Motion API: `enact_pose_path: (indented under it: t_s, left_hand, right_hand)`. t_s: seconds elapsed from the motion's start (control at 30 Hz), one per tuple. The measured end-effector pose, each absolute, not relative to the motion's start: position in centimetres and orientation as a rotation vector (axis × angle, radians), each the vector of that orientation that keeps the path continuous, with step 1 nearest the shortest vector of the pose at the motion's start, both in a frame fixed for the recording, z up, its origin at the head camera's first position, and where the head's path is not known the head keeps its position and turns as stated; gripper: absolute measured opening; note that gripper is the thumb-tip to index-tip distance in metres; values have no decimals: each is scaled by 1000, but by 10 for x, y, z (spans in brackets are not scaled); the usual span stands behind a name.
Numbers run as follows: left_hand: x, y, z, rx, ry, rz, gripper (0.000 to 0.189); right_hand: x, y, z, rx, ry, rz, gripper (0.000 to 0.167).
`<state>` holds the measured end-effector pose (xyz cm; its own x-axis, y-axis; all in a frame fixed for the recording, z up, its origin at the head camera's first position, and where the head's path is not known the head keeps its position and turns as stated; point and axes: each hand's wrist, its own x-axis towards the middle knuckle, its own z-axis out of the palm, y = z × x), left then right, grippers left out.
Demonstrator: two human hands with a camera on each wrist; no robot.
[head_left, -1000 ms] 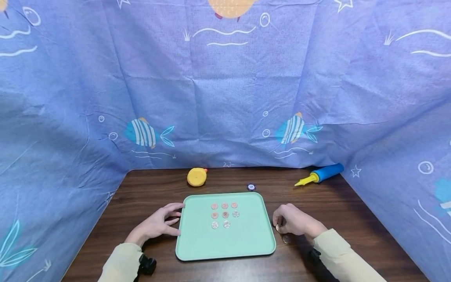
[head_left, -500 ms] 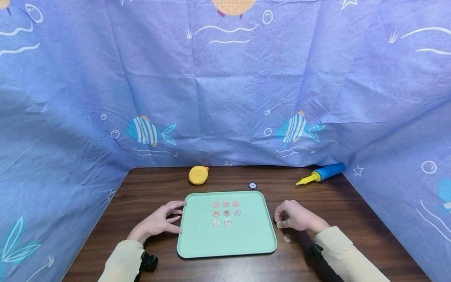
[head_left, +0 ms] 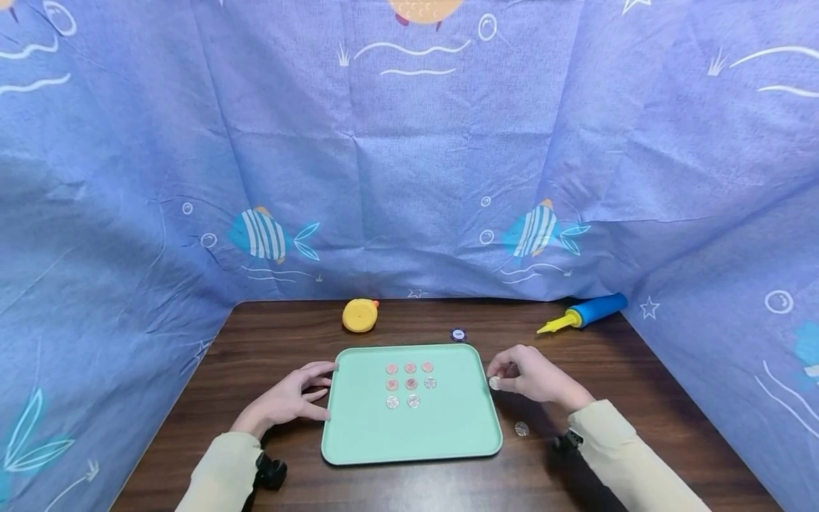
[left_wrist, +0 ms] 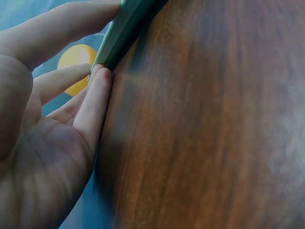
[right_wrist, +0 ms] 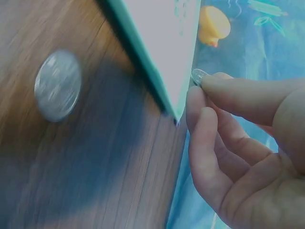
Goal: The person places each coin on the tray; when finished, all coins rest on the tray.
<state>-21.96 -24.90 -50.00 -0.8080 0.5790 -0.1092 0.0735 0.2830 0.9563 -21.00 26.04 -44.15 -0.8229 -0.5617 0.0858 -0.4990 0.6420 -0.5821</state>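
Note:
A light green tray [head_left: 448, 434] lies on the wooden table with several coins in rows, copper ones [head_left: 410, 368] farther back and silver ones [head_left: 413, 401] nearer. My left hand [head_left: 291, 398] touches the tray's left rim with spread fingertips, which the left wrist view shows along the tray edge [left_wrist: 112, 40]. At the right rim, my right hand [head_left: 534, 375] pinches a silver coin [right_wrist: 199, 76] between thumb and forefinger, raised off the table. Another silver coin [head_left: 522, 429] lies on the wood to the right of the tray, below my right hand.
Behind the tray are a yellow rubber duck [head_left: 360, 316] and a dark-edged poker chip [head_left: 458, 334]. A blue pump with a yellow nozzle [head_left: 585, 313] lies at the back right. Blue patterned cloth [head_left: 409, 178] hangs around the table's back and sides.
My right hand has lifted the silver coin from the table and moved it up and left to the tray's right rim. The left hand stays at the left rim.

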Motion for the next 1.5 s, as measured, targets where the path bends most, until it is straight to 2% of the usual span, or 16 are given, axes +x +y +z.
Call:
enact_pose_path:
  t_s: [0.8,1.5]
  left_hand:
    - [-222,-250,-503,576,2150,1538,94]
    - [-221,-251,-502,605,2127,1568,93]
  right_hand:
    - [-223,178,-451,-1025,2707,-965,15]
    - [-223,151,-464,-1118,2647,-921,17]
